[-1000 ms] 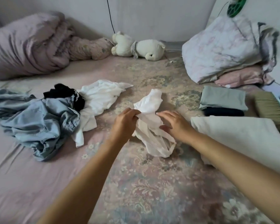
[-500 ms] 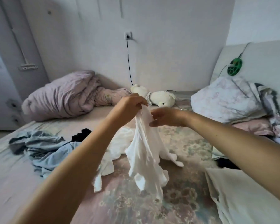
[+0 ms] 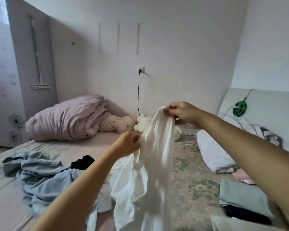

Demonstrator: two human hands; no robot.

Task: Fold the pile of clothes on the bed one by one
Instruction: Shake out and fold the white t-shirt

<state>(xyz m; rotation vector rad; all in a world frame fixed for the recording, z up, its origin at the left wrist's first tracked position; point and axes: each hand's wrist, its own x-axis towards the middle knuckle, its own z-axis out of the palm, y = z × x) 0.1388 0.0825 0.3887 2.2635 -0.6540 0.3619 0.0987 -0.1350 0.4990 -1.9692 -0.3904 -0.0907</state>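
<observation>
Above the bed (image 3: 190,189), limp white garment (image 3: 150,164), seemingly blurred, in both hands' pinching grip: left (image 3: 129,144), right (image 3: 183,114).

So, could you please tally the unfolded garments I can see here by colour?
White: 2, the white garment held up by the left hand and right hand, and a white garment on the bed
Light blue: 1
Black: 1
Total: 4

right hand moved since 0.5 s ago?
Yes. The right hand has risen and gone rightward against the plush toy: it was level with the toy, now it pinches the top of the white garment above it.
</observation>
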